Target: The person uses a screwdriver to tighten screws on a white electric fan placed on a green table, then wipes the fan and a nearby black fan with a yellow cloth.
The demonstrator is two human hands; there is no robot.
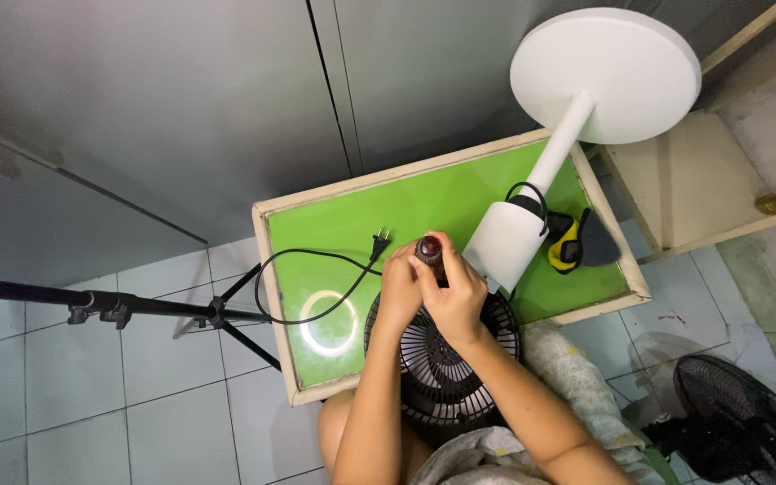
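Note:
A white pedestal fan lies on its side across a green-topped table [424,202]. Its round base [605,74] sticks out past the far right corner, and its white motor housing [507,241] rests on the tabletop. The black fan grille [442,373] hangs over the near edge toward my lap. My left hand [400,289] and my right hand [455,287] are both closed around a dark red-tipped screwdriver handle [428,249], held upright above the grille. A black power cord with plug [316,287] loops across the table's left half.
A yellow and black tool [577,242] lies on the table by the fan's neck. A black tripod stand [127,307] reaches in from the left over the tiled floor. Another black fan grille [743,422] sits at bottom right. A wooden shelf [720,171] stands to the right.

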